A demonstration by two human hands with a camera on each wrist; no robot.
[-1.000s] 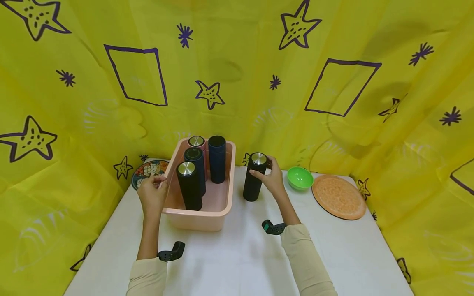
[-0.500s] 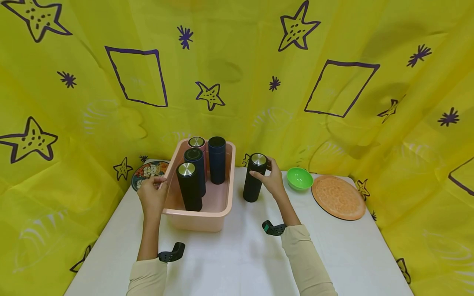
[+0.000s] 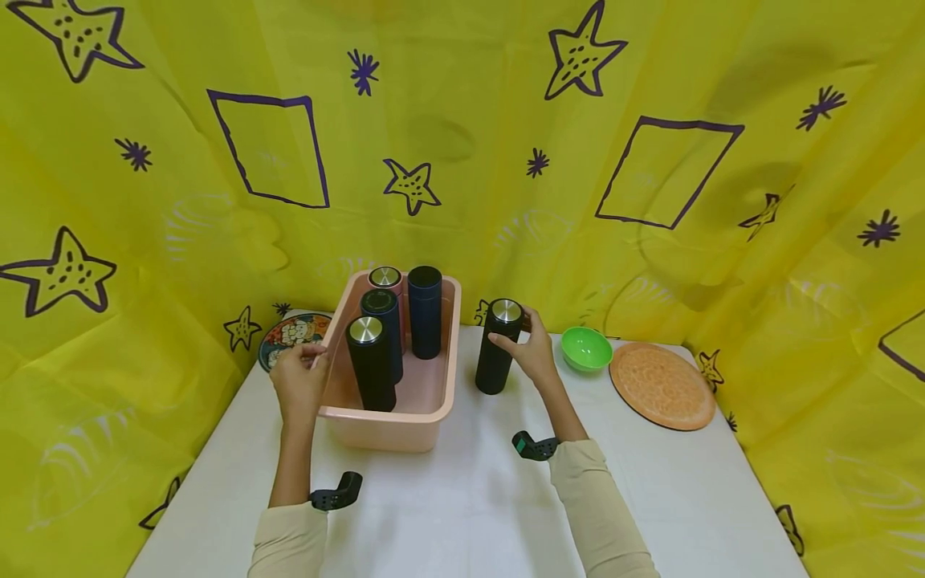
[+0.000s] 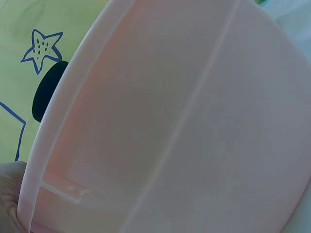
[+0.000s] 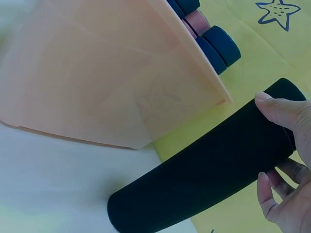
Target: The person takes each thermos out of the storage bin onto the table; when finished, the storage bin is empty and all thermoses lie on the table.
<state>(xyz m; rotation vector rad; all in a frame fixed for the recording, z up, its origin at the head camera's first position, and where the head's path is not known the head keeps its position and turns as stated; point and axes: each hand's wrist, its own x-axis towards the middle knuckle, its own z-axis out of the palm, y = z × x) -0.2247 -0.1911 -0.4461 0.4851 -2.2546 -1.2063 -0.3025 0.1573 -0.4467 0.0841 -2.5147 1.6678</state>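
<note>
My right hand (image 3: 533, 352) grips a black thermos flask (image 3: 495, 365) with a silver-topped lid near its upper end, to the right of a pink plastic tub (image 3: 390, 433). In the right wrist view the thumb (image 5: 277, 109) presses one side of the flask, fingers curling at the other. My left hand (image 3: 298, 384) pinches the tub's left rim. Inside the tub stand another black flask (image 3: 373, 373), a navy flask (image 3: 391, 321), a pink flask (image 3: 401, 309) mostly hidden behind it, and a second navy flask (image 3: 425, 321) at the back right.
A green bowl (image 3: 586, 349) stands right of the held flask, with a round orange-brown mat (image 3: 661, 385) beyond it. Behind my left hand lies a patterned round plate (image 3: 292, 331), partly covered. A yellow curtain (image 3: 477, 241) surrounds the white table (image 3: 470, 498).
</note>
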